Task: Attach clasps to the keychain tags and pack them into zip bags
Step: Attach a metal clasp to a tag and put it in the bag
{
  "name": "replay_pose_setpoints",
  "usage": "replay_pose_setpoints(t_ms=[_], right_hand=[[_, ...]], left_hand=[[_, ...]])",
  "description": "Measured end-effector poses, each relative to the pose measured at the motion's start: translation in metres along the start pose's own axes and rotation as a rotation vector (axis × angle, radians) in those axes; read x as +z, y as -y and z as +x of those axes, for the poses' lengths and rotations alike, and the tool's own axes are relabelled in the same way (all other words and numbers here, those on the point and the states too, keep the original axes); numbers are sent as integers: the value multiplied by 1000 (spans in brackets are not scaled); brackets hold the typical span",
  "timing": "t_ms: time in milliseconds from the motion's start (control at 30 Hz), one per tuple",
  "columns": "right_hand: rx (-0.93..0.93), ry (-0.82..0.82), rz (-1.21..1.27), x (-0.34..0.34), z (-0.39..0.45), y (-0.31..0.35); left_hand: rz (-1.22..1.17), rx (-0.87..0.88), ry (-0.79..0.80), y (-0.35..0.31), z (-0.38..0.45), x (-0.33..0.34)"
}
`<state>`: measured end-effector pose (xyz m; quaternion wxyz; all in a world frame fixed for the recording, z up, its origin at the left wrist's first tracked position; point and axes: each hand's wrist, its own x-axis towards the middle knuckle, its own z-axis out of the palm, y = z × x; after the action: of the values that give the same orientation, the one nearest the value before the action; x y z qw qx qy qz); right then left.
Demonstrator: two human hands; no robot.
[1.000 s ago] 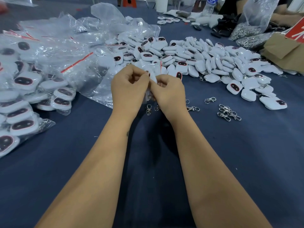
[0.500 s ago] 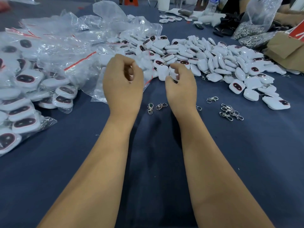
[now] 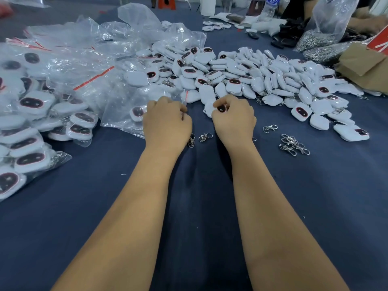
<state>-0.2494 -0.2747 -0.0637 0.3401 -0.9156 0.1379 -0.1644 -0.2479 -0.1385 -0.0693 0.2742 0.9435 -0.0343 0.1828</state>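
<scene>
A white keychain tag [image 3: 211, 110] with a dark face was pinched in the curled fingers of the right hand [image 3: 234, 120], at the near edge of the loose tag heap [image 3: 262, 78]. The left hand [image 3: 167, 120] was curled as well, at the edge of a clear zip bag [image 3: 126, 116]; whether anything was held in it could not be told. Two metal clasps [image 3: 199, 138] were seen between the wrists on the blue cloth [image 3: 105, 206], more clasps [image 3: 294, 144] to the right. Packed bags [image 3: 31, 127] were piled at the left.
</scene>
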Motion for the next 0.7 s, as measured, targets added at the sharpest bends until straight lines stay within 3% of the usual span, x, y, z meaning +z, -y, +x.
replay_pose_setpoints(t_ms=[167, 267, 500, 700], right_hand=[[12, -40, 311, -1, 0, 1], [10, -41, 572, -2, -4, 7], [31, 107, 996, -3, -9, 17], [52, 165, 1099, -1, -8, 16]], left_hand=[[-325, 80, -127, -4, 0, -2], [-568, 31, -40, -10, -4, -1], [-749, -69, 74, -8, -1, 1], [-909, -148, 136, -7, 1, -4]])
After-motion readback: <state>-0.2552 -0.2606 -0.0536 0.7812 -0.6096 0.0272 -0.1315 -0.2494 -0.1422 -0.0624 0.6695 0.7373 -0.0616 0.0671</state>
